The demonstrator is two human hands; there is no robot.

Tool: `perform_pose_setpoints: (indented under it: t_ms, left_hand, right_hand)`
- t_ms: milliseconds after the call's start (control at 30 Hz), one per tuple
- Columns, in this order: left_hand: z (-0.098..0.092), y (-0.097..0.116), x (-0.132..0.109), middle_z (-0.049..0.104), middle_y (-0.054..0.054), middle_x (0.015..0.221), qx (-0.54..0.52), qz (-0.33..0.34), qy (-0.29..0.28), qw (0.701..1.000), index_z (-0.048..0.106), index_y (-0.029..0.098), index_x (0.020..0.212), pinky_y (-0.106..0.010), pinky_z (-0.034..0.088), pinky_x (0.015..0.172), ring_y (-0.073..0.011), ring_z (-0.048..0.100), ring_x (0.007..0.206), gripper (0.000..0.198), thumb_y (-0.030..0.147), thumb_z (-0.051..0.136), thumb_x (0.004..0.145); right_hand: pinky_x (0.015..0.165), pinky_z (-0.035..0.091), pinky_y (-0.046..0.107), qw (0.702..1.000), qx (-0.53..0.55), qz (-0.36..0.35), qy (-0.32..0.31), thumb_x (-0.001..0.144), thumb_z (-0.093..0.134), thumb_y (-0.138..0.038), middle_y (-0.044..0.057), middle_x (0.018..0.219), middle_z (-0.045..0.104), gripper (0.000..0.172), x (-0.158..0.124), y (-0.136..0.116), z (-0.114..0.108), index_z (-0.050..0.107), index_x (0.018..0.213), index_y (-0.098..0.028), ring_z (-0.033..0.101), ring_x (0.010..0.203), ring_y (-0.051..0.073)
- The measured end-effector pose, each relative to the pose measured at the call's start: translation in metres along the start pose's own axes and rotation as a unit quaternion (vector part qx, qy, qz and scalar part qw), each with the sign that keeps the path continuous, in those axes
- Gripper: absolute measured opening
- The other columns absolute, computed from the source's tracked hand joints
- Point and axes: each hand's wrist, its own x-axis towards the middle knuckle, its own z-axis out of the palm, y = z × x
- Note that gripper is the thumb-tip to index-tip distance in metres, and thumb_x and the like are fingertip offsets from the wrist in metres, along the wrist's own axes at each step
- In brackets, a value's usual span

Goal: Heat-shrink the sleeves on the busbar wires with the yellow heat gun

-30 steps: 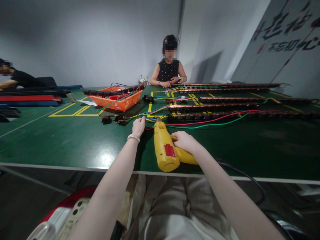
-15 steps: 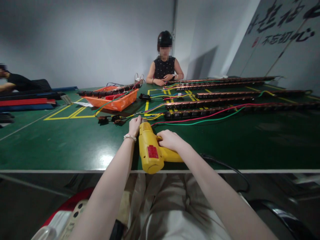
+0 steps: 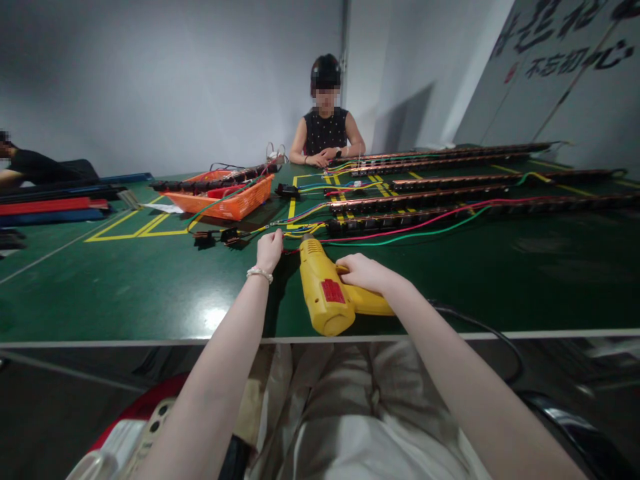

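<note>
My right hand [image 3: 364, 273] is wrapped round the handle of a yellow heat gun [image 3: 323, 287], whose nozzle points away from me. My left hand [image 3: 270, 251] is closed, its fingertips pinching a thin red wire [image 3: 291, 252] that leads right, past the front of the nozzle. The pinched end is hidden by the fingers. Just beyond the left hand run yellow wires [image 3: 313, 230] that join a long dark strip with copper-coloured parts [image 3: 380, 223]. Small black-and-copper connectors [image 3: 230, 236] lie to the left of them.
An orange basket [image 3: 240, 203] holding dark parts stands at the back left. More long strips [image 3: 450, 182] lie to the right. The gun's black cord [image 3: 475, 323] hangs over the table's front edge. A co-worker [image 3: 326, 130] sits across the green table [image 3: 125, 293].
The heat gun has moved right in my right hand, away from my left hand, and the red wire now shows between them. My left hand has hardly moved.
</note>
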Motion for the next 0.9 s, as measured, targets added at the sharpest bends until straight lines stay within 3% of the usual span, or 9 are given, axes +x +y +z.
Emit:
perform_pose_setpoints:
  t_ms: [367,900]
  left_hand:
    - [0.000,0.001,-0.001,0.053,-0.003,0.048,0.001,-0.012,-0.010,1.000,0.049,0.019,0.048,-0.026,0.032,0.056,-0.0141,0.047,0.051,0.046,0.045,0.036,0.083]
    - [0.001,0.006,-0.003,0.049,-0.003,0.047,0.022,-0.011,-0.004,1.000,0.047,0.020,0.047,-0.027,0.032,0.058,-0.0158,0.047,0.054,0.045,0.044,0.034,0.083]
  right_hand:
    - [0.071,0.042,0.026,0.996,0.026,0.073,0.049,0.072,0.058,-0.024,0.006,0.097,0.071,0.021,0.005,0.026,-0.014,0.070,0.089,-0.021,0.062,0.088,0.024]
    - [0.073,0.042,0.025,0.996,0.010,0.064,0.056,0.072,0.052,-0.022,0.007,0.097,0.071,0.022,0.009,0.032,-0.010,0.067,0.087,-0.019,0.062,0.088,0.022]
